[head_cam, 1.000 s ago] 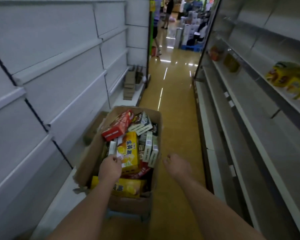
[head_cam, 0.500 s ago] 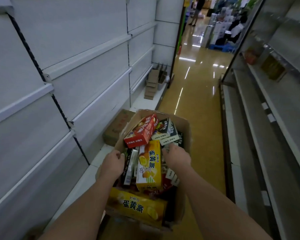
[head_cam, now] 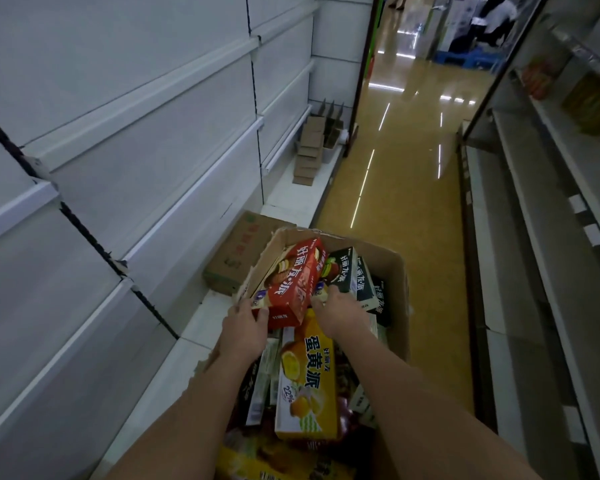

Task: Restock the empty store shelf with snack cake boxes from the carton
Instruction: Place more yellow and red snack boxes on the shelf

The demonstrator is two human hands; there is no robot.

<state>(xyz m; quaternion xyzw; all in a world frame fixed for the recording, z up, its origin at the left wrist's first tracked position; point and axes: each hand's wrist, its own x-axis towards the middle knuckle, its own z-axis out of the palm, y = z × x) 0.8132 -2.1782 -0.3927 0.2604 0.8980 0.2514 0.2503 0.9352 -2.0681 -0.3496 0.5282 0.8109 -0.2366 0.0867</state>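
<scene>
A: Where are the hands?

B: Both are down in the open carton (head_cam: 400, 271), which sits at six o'clock in the aisle. The left hand (head_cam: 245, 329) has its grip curled round the near end of the red snack cake box (head_cam: 291, 282), thumb on the end face and fingers at its left side. The box lies tilted on top of the pile, pointing toward twelve o'clock.

A: And the other?

B: The right hand (head_cam: 340, 308) reaches in just beside that red box, at its three o'clock edge. Its fingers are bent down between the red box and the dark green boxes (head_cam: 355, 275); whether that grip pinches anything, I cannot tell.

A: What else is in the carton?

B: A yellow box (head_cam: 307, 379) lies between the forearms, another yellow one (head_cam: 274, 462) at six o'clock.

A: The shelves?

B: White shelves (head_cam: 136, 109) run along nine o'clock, with a closed brown carton (head_cam: 238, 252) on the lowest one, touching the open carton. At three o'clock, grey shelves (head_cam: 548, 237) hold a few blurred packages (head_cam: 589, 102) near one o'clock.
</scene>
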